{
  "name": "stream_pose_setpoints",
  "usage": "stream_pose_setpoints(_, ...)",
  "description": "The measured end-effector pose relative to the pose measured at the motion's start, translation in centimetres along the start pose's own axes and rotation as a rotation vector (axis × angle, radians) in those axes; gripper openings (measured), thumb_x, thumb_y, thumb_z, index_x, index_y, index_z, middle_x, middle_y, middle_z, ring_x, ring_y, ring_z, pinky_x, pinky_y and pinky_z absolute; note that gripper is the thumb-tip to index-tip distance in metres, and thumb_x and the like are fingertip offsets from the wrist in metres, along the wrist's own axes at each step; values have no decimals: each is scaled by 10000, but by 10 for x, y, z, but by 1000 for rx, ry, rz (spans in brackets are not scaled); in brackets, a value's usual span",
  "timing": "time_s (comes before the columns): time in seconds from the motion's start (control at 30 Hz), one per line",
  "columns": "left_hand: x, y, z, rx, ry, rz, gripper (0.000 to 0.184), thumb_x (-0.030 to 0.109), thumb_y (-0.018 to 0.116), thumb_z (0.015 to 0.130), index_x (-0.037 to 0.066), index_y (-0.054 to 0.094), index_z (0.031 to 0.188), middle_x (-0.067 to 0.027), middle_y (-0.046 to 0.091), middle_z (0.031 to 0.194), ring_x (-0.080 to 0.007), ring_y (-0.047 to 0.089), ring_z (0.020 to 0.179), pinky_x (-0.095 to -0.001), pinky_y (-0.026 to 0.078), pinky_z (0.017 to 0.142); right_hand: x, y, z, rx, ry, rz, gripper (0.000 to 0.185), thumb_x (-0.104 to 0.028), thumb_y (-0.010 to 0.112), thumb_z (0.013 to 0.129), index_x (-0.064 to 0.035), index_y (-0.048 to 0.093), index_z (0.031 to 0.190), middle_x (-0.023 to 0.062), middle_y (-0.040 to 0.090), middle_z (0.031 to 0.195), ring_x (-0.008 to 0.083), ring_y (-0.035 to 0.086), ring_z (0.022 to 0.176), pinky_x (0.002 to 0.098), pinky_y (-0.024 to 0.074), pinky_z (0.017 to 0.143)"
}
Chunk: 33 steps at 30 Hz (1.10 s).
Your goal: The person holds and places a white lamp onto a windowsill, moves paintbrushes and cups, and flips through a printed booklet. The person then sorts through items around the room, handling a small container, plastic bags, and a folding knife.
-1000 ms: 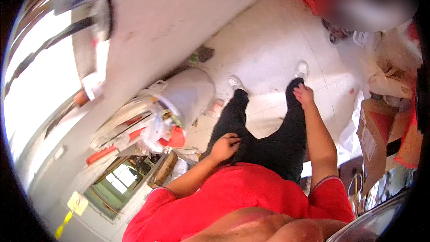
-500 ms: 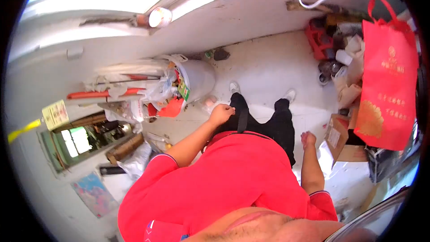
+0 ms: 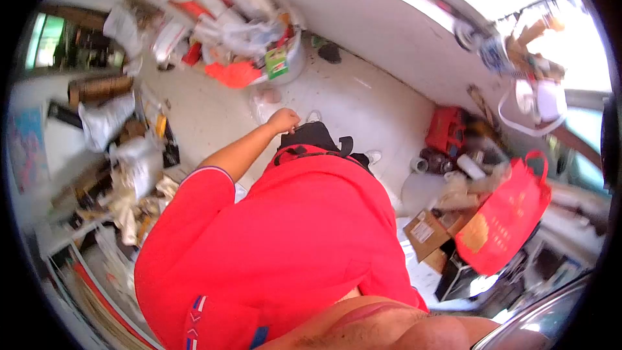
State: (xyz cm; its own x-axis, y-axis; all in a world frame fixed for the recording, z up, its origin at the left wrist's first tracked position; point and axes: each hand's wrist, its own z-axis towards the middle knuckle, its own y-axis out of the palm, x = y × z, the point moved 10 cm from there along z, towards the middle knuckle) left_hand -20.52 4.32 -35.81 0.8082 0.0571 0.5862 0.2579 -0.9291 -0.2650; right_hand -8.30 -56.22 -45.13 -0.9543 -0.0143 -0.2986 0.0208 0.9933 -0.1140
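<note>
We have our black trousers [image 3: 307, 135] at the middle of the scene, below the hem of our red shirt [image 3: 311, 220]. Our left hand [image 3: 284, 120] is at their left side, fingers curled inward; we cannot tell whether the fingertips meet or pinch the cloth. Our right hand is out of view. A black strap [image 3: 346, 145] sticks out at the waist, and our white shoes [image 3: 314, 116] show beyond, on the pale floor [image 3: 363, 104]. Far left of us, a white bin [image 3: 295, 61] holds plastic bags and a green packet [image 3: 276, 63]. On the near left, white bags [image 3: 136, 165] lie among clutter. To our right, a red bag [image 3: 505, 217] stands tilted beside an open cardboard box [image 3: 426, 233], with a red crate [image 3: 446, 128] farther off near the wall [image 3: 395, 45].
</note>
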Motion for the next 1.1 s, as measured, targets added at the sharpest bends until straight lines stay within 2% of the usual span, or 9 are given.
stream_pose_setpoints(0.27,-134,-135,-30,195,-112,-179,326,220,552,845,-98,627,856,-188,677,802,-269,671,580,-354,530,526,-117,21,-58,35,-134,-238,228,-195,506,898,-51,552,1068,108,649,832,221,630,664,302,511,545)
stream_pose_setpoints(0.43,-151,-182,-61,300,-202,-312,325,214,540,854,-98,623,886,-187,682,826,-276,674,593,-365,537,544,-176,17,-89,96,-212,-283,242,-202,505,905,-44,549,1083,109,649,850,218,630,679,300,509,560)
stream_pose_setpoints(0.7,-159,-173,-10,313,-134,-352,363,242,541,843,-88,627,970,-189,686,874,-271,675,588,-348,539,574,-199,50,-124,99,-238,-401,265,-213,504,916,-33,544,1105,111,648,880,214,629,704,295,507,584)
stream_pose_setpoints(0.73,-158,-171,-3,334,-145,-420,342,257,571,853,-59,628,969,-176,675,855,-258,666,611,-337,511,520,-195,57,-125,91,-232,-413,267,-214,504,917,-31,543,1108,111,648,883,213,629,707,294,507,587)
stream_pose_setpoints(0.83,-151,-167,22,402,-170,-655,370,293,589,840,-11,607,1049,-144,669,884,-255,665,624,-328,491,523,-182,83,-130,56,-207,-457,276,-218,503,921,-27,542,1117,111,648,894,212,629,717,293,506,596)
stream_pose_setpoints(0.93,-172,-152,71,511,-337,-1097,399,322,608,823,38,564,1100,-112,652,919,-232,657,678,-349,485,596,-167,107,-135,30,-182,-503,285,-222,503,925,-23,540,1125,112,648,905,210,629,726,291,505,605)
stream_pose_setpoints(1.03,-174,-144,115,517,-382,-1261,418,354,628,817,82,530,1118,-94,627,974,-217,634,768,-404,474,718,-151,126,-142,20,-149,-547,293,-226,502,930,-19,538,1134,113,647,916,209,629,736,289,505,614)
stream_pose_setpoints(1.1,-169,-137,138,510,-465,-1339,405,380,648,804,95,548,1074,-84,611,977,-210,603,812,-417,450,787,-138,138,-147,22,-126,-575,299,-229,502,932,-16,537,1139,113,647,924,207,629,742,288,504,620)
